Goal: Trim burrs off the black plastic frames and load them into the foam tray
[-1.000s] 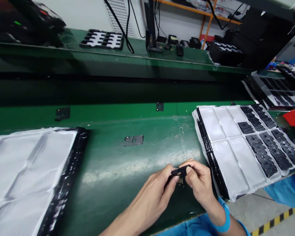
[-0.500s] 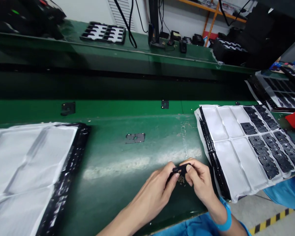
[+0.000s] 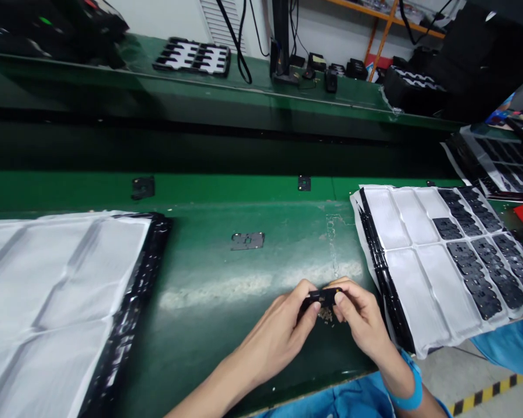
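Pinching one small black part [image 3: 323, 298] between them, left hand [image 3: 283, 334] and right hand [image 3: 361, 316] fingers close over the green bench [image 3: 209, 325].

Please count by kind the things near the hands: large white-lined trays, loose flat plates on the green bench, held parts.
Large white-lined black plastic trays: 2
Flat grey metal plate, loose: 1
Small black part, held by left hand and right hand: 1
Total: 4

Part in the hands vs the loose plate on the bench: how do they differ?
The black part is pinched between the left hand and right hand, off the surface; the grey plate lies flat on the green bench, untouched. The black part looks darker; the grey plate shows cut-outs plainly. Both are small and thin.
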`<state>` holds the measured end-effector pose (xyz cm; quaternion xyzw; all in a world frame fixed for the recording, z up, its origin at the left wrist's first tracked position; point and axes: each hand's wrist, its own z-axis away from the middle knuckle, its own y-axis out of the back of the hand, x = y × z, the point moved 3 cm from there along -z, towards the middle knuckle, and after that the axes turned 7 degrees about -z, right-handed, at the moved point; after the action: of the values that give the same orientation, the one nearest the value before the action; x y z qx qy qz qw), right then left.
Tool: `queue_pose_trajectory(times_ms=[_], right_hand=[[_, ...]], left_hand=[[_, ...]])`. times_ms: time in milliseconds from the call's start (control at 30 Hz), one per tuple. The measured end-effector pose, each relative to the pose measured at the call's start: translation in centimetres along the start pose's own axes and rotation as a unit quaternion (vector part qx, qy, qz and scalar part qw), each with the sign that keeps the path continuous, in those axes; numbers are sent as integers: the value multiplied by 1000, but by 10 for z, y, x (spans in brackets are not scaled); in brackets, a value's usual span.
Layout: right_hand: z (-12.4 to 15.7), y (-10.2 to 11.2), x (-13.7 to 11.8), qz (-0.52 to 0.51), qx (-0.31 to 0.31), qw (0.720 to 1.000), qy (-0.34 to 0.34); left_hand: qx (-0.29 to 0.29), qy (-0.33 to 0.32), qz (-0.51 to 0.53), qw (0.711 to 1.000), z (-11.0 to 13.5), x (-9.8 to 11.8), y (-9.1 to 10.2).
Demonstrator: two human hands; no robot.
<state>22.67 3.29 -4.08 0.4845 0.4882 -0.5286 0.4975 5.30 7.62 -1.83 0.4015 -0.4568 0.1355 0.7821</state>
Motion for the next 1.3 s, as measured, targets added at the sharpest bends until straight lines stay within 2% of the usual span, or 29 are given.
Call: queue_pose_trajectory(times_ms=[100,267,400,567,733,1000,1200,1300], right_hand=[[0,-1,-2,29,23,999,24],[5,-9,-4,52,8,996,71],[8,-12,-7,71,1,992,108],[7,-14,-8,77,-7,988,132],[6,-15,-7,67,0,989,131],[7,-13,-6,54,10,992,111],[9,-7,-5,64,34,993,98],[10,-7,-5,72,34,992,99]], left_hand=[[1,-12,75,997,3,1,3],[61,-12,161,985,5,-13,-6],[102,-19,177,979,0,-23,-13],[105,-33,190,975,-5,-27,-14],[127,-44,150,979,-5,-27,-15],[119,-48,120,984,-6,-22,-17],[63,-50,136,988,-5,-19,-16],[54,-39,161,985,-6,-22,-17]])
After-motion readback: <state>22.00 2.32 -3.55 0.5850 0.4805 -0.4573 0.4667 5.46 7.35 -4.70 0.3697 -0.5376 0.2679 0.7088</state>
